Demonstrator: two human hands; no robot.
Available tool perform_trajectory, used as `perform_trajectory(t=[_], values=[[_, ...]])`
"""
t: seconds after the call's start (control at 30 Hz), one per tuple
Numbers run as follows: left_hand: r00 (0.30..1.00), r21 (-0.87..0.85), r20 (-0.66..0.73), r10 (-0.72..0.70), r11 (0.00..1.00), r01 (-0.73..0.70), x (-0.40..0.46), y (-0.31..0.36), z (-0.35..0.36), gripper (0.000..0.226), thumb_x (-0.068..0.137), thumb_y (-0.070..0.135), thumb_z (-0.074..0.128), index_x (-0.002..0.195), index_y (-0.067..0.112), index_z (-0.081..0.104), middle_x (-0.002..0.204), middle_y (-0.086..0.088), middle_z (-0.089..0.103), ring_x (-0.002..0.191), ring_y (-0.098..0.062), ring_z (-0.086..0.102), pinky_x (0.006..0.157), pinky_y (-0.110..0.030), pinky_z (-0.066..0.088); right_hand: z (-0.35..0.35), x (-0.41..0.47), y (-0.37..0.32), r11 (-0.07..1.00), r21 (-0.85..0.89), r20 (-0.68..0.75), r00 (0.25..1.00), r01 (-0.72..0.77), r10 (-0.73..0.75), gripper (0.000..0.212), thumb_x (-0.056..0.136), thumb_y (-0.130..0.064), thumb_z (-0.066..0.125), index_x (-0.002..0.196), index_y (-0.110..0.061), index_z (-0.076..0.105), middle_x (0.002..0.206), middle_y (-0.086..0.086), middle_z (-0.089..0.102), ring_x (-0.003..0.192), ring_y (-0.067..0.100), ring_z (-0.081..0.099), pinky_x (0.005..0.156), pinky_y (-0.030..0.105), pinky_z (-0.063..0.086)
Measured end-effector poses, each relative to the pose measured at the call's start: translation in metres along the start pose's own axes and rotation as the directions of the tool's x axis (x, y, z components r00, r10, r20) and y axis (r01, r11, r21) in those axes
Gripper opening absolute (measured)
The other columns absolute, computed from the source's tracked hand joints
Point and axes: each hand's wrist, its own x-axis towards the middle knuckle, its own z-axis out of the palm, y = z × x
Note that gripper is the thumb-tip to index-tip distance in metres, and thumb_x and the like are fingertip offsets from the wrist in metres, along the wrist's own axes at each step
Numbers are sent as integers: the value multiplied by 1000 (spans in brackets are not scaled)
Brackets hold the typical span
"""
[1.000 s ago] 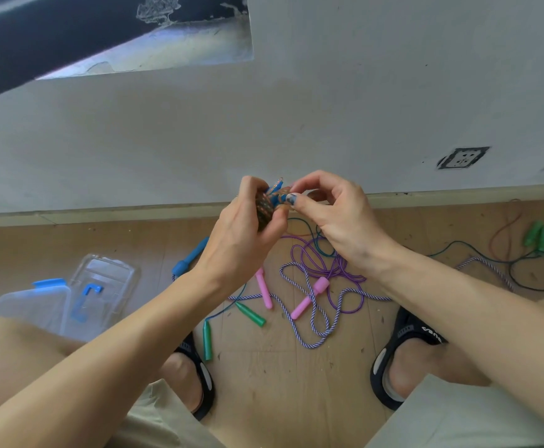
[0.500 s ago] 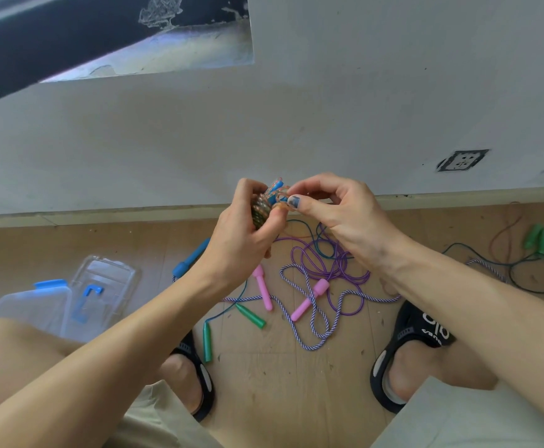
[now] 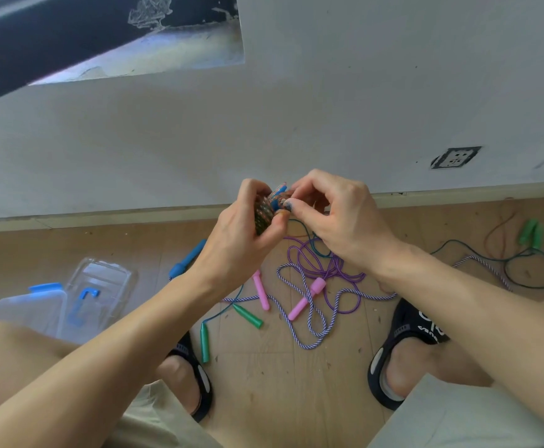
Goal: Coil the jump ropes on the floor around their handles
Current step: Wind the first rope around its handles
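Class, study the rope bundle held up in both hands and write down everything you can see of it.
The rope bundle is a tight, compact coil of dark, multicoloured speckled cord, wound round blue handles whose tips poke out at the top. It is held up in front of the wall, above the floor. The left hand grips its coiled side; the right hand pinches at its top end with fingertips. Its far side is hidden.

Wall plain white-grey, scuffed, fills far half of view. Dark slanted panel top left, chipped paint along its edge. Socket set low on wall at right. Pale skirting board runs along wall base. Floor light wood planks, specks of dirt. Even daylight, soft shadows.
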Motion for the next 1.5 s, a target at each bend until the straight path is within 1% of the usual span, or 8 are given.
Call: perform_trajectory(t=[0.13,0.33,0.5,0.7,0.87,1.13,1.3,1.5], values=[[998,37,34,47,998,-48,2,-2,-3,28,92,30,61,109,17,44,81,2,61,66,-22,59,61,-35,51,-9,4,1,998,-8,115,992,55,-54,11,89,-13,70,98,-13,65,85,-6,68,68,13,64,61,8,39],[989,99,52,141,984,-145,0,-3,-4,31,91,25,64,110,10,45,85,-4,60,67,-21,51,61,-24,43,-10,2,7,962,-146,125,969,232,-214,9,91,-13,68,97,-6,66,80,0,67,66,13,59,63,20,45],[995,63,45,84,994,-87,2,-1,-4,31,90,31,61,110,15,44,83,-1,62,64,-21,58,62,-33,50,-8,-2,6,974,-125,10,982,189,-189,8,91,-14,68,91,-6,68,77,-2,66,63,12,61,61,20,47],[993,43,109,55,997,-60,3,-6,-8,29,92,34,61,109,20,43,81,3,61,65,-19,58,59,-28,49,-13,0,0,992,113,155,988,-48,30,7,89,-7,70,96,-6,67,67,-4,69,56,8,69,60,21,56],[975,130,173,143,978,-166,0,-13,-9,30,91,28,64,109,15,44,83,8,54,72,-3,51,60,-10,38,-15,3,8,983,-95,243,961,155,-128,9,88,-16,73,90,-9,69,81,-2,67,61,7,65,63,25,52],[979,117,171,109,985,-130,2,-14,-14,29,93,32,62,110,19,43,83,11,57,70,-9,58,55,-16,44,-7,-2,9,923,-218,158,945,317,-287,12,94,-14,64,92,-3,63,85,4,66,70,17,58,65,25,45],[974,72,220,57,995,-75,2,-8,-15,27,93,30,61,109,17,44,69,6,58,56,-17,57,54,-23,45,-5,-5,7,877,-321,152,934,357,-324,15,94,-20,57,90,-6,60,79,2,61,61,24,57,54,41,49],[972,28,224,67,997,-75,4,-4,-18,25,93,31,60,107,17,44,70,-1,59,56,-23,57,55,-34,48,0,-7,-4,992,-120,-20,999,29,-32,9,86,-21,71,85,-16,63,61,-15,54,56,10,53,57,25,44]])
